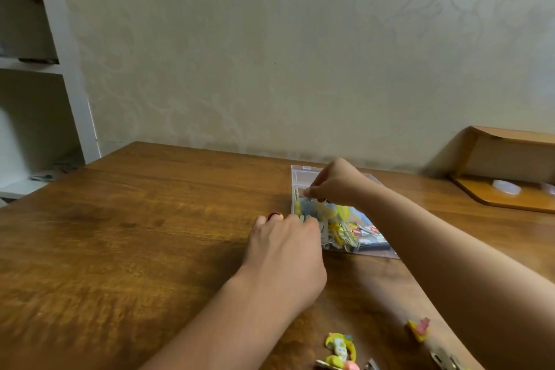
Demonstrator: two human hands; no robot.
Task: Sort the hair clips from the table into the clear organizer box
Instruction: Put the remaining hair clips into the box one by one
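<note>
1. Brown wooden table [150, 234] is filling the lower view; a white shelf unit [45, 69] is standing at far left against the patterned wall.
2. Left hand [285, 249] is lying knuckles-up at the near-left corner of the clear organizer box [300, 173], fingers curled at the box edge. Whether they are pinching a clip cannot be told; the fingertips are blurred. A small red-and-gold item [276, 215] is sitting just beside this hand, identity unclear.
3. The box is lying flat mid-table, long axis running from the far-left corner towards near-right. Mixed clips inside it [342, 231], yellow, blue and white, are piling in the near part; compartments cannot be separated.
4. Right hand [336, 182] is hovering over the box's far half, fingers bent downward and pinching something pale; the object is too blurred to name. The right forearm is crossing over the box's right edge, hiding it.
5. Loose hair clips on the table: a yellow-green character clip [341, 347] near the bottom edge, a yellow-pink clip [419, 329] to its right, and metal clips [444, 359] partly cut off.
6. A wooden corner shelf [510, 165] is standing at far right.
</note>
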